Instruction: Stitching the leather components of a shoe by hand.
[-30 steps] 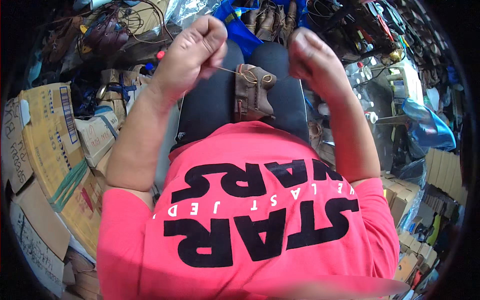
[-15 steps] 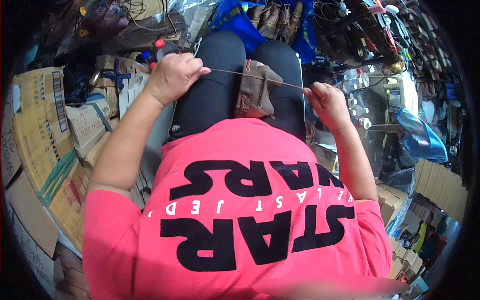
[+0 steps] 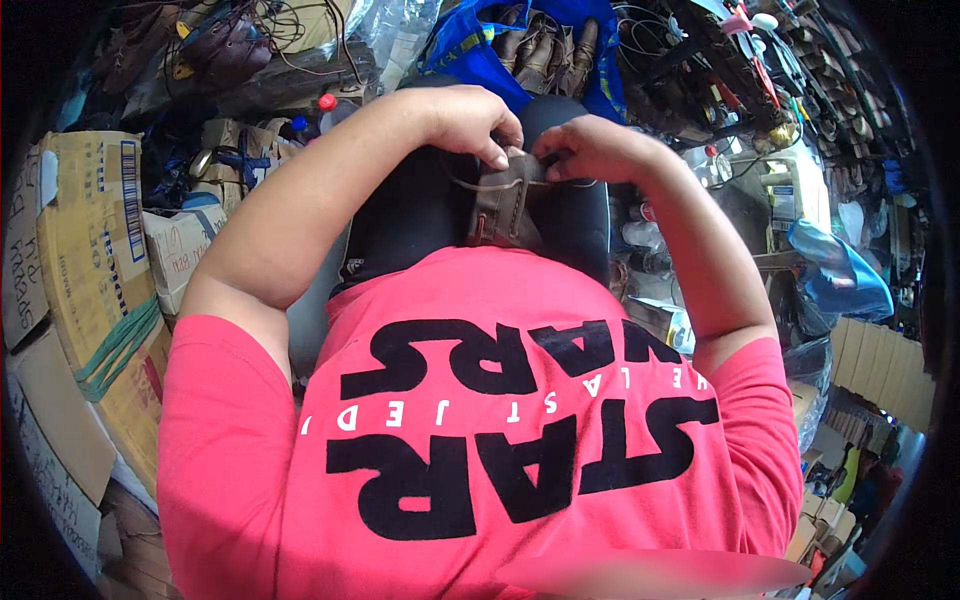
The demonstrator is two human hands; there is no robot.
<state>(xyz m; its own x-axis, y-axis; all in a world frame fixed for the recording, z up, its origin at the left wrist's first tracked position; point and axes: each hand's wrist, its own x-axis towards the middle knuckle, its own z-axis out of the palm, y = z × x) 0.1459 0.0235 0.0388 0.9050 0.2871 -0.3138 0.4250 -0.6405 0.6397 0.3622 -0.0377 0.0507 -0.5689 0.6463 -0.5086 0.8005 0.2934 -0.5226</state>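
A brown leather piece (image 3: 497,205), perhaps a shoe upper, lies across my black-clad thighs, with red trim and a stitched seam on it. A thin thread (image 3: 462,183) loops slackly around its left side and over it. My left hand (image 3: 475,122) bends over the far end of the piece, thumb and fingers closed on its edge. Just to the right, my right hand (image 3: 595,150) has its fingers curled in against the far right edge; what they pinch is hidden.
A blue bag (image 3: 465,55) holding several brown shoes (image 3: 545,55) stands beyond my knees. Cardboard boxes (image 3: 95,215) crowd the left. Plastic bottles (image 3: 640,235) and blue plastic sheeting (image 3: 840,275) lie at the right, near shelves of shoe-shaped items (image 3: 850,110).
Both hands have come inward from wide apart to the far end of the leather piece. The thread, stretched taut between them before, now hangs slack.
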